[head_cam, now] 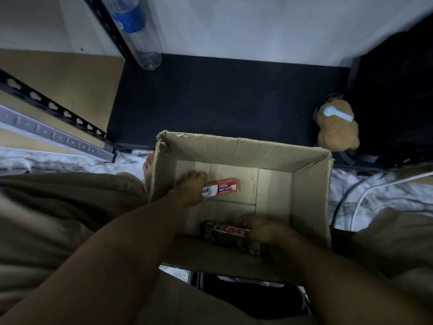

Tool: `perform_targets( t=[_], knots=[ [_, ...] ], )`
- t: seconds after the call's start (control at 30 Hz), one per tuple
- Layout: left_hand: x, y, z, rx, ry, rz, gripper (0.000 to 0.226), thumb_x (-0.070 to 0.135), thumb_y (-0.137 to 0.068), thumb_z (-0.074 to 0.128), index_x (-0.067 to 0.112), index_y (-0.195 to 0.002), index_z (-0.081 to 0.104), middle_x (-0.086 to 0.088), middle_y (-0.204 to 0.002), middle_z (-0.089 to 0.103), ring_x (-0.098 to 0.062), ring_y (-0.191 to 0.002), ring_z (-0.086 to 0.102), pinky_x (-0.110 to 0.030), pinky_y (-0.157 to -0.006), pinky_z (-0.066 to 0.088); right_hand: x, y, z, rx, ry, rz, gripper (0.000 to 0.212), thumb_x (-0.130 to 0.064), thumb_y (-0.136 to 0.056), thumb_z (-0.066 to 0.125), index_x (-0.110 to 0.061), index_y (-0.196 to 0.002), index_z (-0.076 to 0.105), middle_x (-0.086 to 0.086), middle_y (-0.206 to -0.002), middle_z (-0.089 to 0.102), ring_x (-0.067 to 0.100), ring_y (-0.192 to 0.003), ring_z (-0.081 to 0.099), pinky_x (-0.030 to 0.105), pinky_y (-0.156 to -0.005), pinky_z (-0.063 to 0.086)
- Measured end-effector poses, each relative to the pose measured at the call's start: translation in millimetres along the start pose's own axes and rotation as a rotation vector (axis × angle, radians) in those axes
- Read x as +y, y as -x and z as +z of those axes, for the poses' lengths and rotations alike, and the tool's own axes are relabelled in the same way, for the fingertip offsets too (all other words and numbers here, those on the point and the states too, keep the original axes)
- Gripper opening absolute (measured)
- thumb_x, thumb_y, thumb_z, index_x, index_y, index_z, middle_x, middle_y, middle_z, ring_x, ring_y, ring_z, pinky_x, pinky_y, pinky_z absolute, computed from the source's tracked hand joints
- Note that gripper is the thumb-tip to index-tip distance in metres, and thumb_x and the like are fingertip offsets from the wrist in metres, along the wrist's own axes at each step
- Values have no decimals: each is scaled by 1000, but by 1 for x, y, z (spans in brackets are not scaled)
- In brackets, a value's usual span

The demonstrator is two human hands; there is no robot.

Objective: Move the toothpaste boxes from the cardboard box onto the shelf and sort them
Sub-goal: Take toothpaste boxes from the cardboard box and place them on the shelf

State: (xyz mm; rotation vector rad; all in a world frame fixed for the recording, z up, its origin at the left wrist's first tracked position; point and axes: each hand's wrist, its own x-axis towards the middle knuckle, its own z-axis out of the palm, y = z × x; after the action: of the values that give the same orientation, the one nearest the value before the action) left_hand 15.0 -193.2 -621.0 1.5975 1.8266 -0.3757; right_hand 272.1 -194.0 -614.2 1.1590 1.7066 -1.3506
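While our left hand (191,187) grips the red toothpaste box (222,187) near the left wall of the cardboard box (311,188), our right hand (262,228) clasps the dark toothpaste box (222,233) at the near wall, with bare floor between them. We read "CAVITY FIGHTER 10X" on the red label; the dark box's lettering is blurred.

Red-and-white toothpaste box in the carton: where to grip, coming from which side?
Pinch the red-and-white toothpaste box across its narrow width at the left end, coming from above: it lies flat, long axis left-right, and the cardboard box walls block side approaches. The left hand grips there.
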Motion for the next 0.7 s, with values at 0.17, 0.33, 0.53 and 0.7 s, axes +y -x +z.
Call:
perform_targets(
  t=[0.17, 0.33, 0.53, 0.7],
  knots=[
    [0, 2, 3, -69, 56, 41, 47, 27, -82, 75, 19, -115, 42, -12, -127, 58, -32, -116, 59, -48, -94, 52, -6, 10, -5, -82, -50, -78, 56, -53, -78, 67, -45, -131, 51, -9, -138, 48, 19, -126, 47, 45, -106, 42],
    [-8, 11, 0, -107, 287, 102, 34, 24, -85, 73, 23, -97, 41, -7, -129, 57, -23, -110, 59, -45, -89, 55, -11, 17, -11, -129, -135, -105, 44, -29, -92, 63, -43, -133, 51, -7, -140, 47, 19, -128, 45, 42, -103, 44],
    [-6, 21, -39, -74, 463, 198, 28, 19, -79, 80, 26, -101, 65, 5, -111, 65, -9, -102, 62, -27, -85, 54, -10, 30, -17, -96, -217, -151, 53, -18, -89, 66, -59, -122, 57, -11, -143, 50, 18, -131, 44, 48, -108, 43],
    [7, 38, -84, -16, 388, 247, 33, 22, -84, 76, 24, -117, 68, 14, -113, 67, -1, -102, 62, -19, -87, 50, -16, 55, -40, 25, -278, -238, 55, -12, -88, 70, -61, -112, 63, -10, -137, 57, 14, -126, 51, 43, -107, 46]
  ],
)
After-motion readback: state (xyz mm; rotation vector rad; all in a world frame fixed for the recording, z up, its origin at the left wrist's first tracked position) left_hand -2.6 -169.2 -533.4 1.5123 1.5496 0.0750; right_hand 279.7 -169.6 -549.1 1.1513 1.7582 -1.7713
